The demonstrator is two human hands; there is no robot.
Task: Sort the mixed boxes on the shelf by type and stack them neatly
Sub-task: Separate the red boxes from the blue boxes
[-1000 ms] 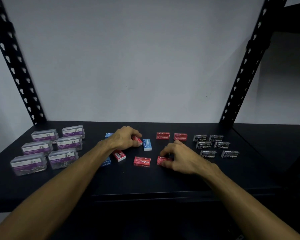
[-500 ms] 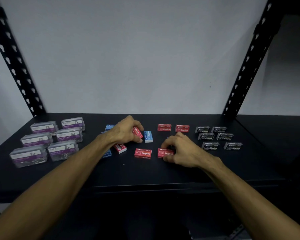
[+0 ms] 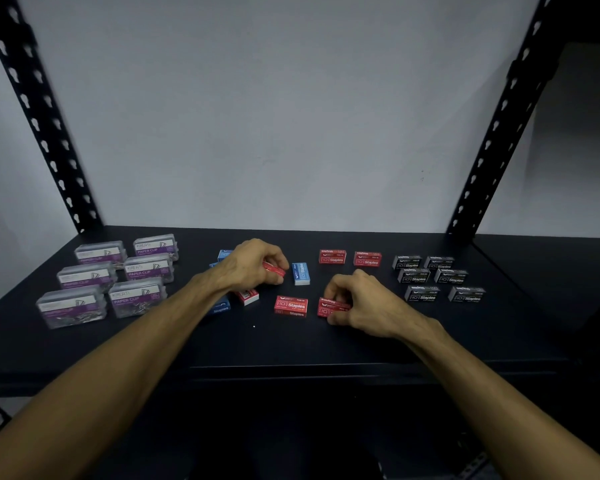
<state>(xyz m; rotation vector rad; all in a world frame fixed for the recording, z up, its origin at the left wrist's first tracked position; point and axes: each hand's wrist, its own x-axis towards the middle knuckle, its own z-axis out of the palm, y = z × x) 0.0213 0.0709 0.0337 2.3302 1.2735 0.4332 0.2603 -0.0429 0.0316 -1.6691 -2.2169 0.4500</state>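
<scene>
My left hand (image 3: 253, 263) grips a red staple box (image 3: 274, 269), tilted, just above the black shelf (image 3: 291, 344). My right hand (image 3: 364, 301) pinches another red staple box (image 3: 330, 307) lying on the shelf. Loose red boxes lie near them: one (image 3: 291, 305) between the hands, one (image 3: 247, 296) under my left wrist, two at the back (image 3: 332, 257) (image 3: 367, 258). A blue box (image 3: 301, 273) lies right of my left hand; other blue boxes (image 3: 219, 306) (image 3: 224, 253) are partly hidden by that hand and arm.
Several clear paper clip boxes (image 3: 99, 282) are grouped at the left. Several black staple boxes (image 3: 437, 277) are grouped at the right. Perforated black uprights (image 3: 45, 119) (image 3: 499, 123) stand at both back corners before a white wall. The shelf's front edge (image 3: 291, 367) is near.
The view has drifted slightly. My left hand has kept hold of the red box and turned it a little; my right hand stays on its red box.
</scene>
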